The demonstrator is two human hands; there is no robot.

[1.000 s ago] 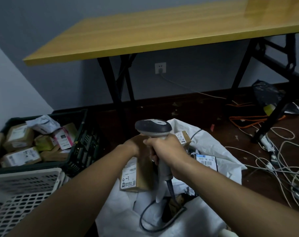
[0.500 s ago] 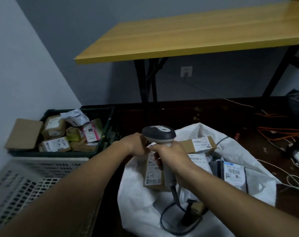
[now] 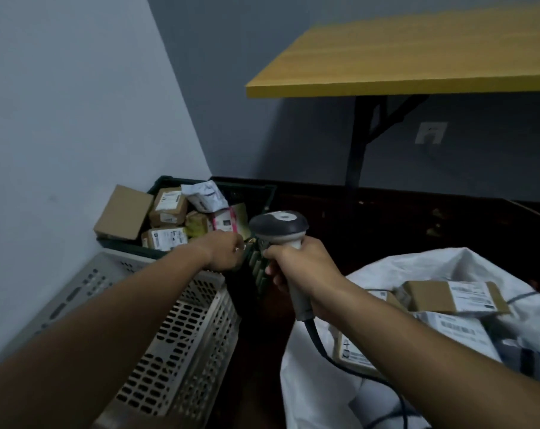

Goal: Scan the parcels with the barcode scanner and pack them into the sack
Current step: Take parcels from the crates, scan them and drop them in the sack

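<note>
The person's right hand (image 3: 296,267) is gripping the barcode scanner (image 3: 279,235) round its handle, fingers wrapped tight, at center frame. The scanner's dark head is sitting upright above the fist, and its black cable (image 3: 324,351) is trailing down toward the bottom of the frame, over the sack's edge.

The left hand (image 3: 224,252) is hovering just left of the scanner, w/ fingers curled down at the near rim of the dark crate (image 3: 262,193); can't tell whether it's touching or holding anything there, since the fingertips are blurred & hidden.

The dark crate is sitting at center left against the wall, holding a heap of parcels (image 3: 166,209): brown boxes w/ white labels, a white mailer bag, a pink-and-white pack. A plain brown box (image 3: 123,212) is leaning at the crate's left end.

The white sack (image 3: 318,382) is lying open at lower right. Inside it, several labelled boxes (image 3: 448,297) are resting, one flat brown box on top of the rest.

A grey perforated basket (image 3: 185,329) is taking up the lower left, under the left forearm. A yellow table (image 3: 417,57) is filling the upper right, w/ a wall socket (image 3: 428,133) below it.
</note>
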